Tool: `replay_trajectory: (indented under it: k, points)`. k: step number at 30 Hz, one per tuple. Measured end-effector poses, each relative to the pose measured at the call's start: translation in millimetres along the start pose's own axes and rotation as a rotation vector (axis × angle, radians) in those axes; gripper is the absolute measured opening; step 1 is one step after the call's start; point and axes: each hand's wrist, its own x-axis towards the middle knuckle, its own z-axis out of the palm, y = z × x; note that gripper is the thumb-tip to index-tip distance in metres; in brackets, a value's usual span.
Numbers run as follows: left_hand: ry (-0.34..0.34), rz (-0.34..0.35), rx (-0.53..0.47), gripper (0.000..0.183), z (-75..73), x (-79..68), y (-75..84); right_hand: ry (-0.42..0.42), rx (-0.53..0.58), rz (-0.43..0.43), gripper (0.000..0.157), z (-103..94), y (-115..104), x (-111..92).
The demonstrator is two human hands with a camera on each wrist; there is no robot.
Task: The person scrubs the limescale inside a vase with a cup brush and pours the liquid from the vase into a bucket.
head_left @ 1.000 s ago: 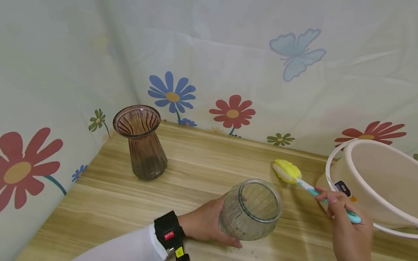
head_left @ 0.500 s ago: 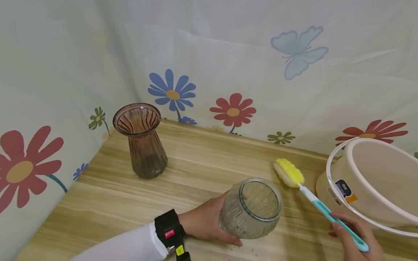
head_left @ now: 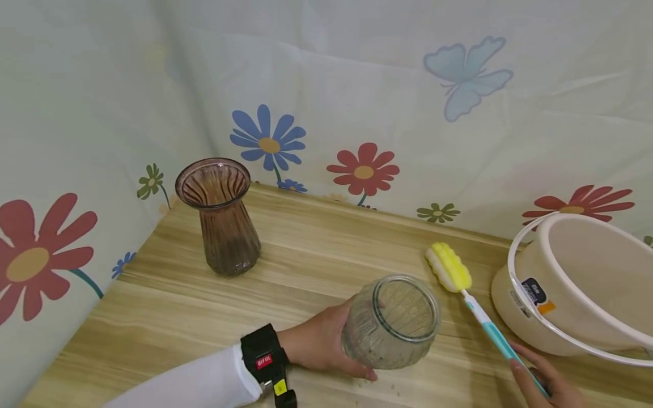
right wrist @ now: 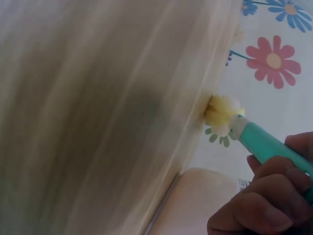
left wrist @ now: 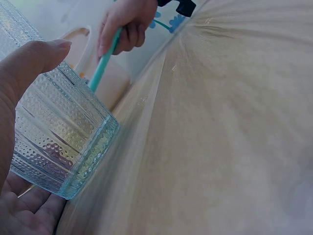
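Note:
My left hand (head_left: 323, 340) grips a clear ribbed glass vase (head_left: 388, 331) round its side, thumb on the near side, its mouth tilted toward the head camera. In the left wrist view the textured glass (left wrist: 58, 132) lies between thumb and fingers, its base edge close over the table. At the lower right of the head view my right hand (head_left: 548, 379) holds a sponge brush (head_left: 495, 334) by its turquoise and white handle. The brush's yellow and white sponge head (head_left: 449, 267) points away, to the right of the vase and apart from it. In the right wrist view curled fingers (right wrist: 274, 191) wrap the handle.
A brownish-purple fluted glass vase (head_left: 229, 238) stands upright at the back left of the wooden table (head_left: 306, 243). At the right is a beige bucket (head_left: 576, 317) with a white handle. A flower-printed curtain (head_left: 316, 68) closes off the back and left sides.
My right hand has shifted its grip down the brush handle and moved toward the near edge. The brush now points more steeply away. The left hand and clear vase stay in place.

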Motion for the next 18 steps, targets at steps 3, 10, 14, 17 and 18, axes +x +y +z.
replay_trajectory:
  k: [3,10,14,17,18]
  points:
    - [-0.003,-0.005,-0.004,0.107,0.0,0.0,-0.4,-0.042,-0.075,-0.082,0.042,1.3,5.8,3.6]
    - [0.003,0.0,-0.001,0.107,-0.9,-0.3,-2.3,-0.093,-0.268,-0.264,0.032,7.6,13.0,11.1]
    - [0.007,0.011,0.011,0.106,-0.3,-0.8,-2.2,-0.217,-0.377,-0.205,0.039,6.7,11.0,17.1]
    - [0.011,0.016,0.027,0.105,0.4,-0.8,-2.5,-0.331,-0.44,-0.132,0.046,7.1,7.1,21.1]
    - [0.012,0.016,0.032,0.104,0.5,-0.8,-2.5,-0.354,-0.451,-0.123,0.047,7.8,5.9,21.9]
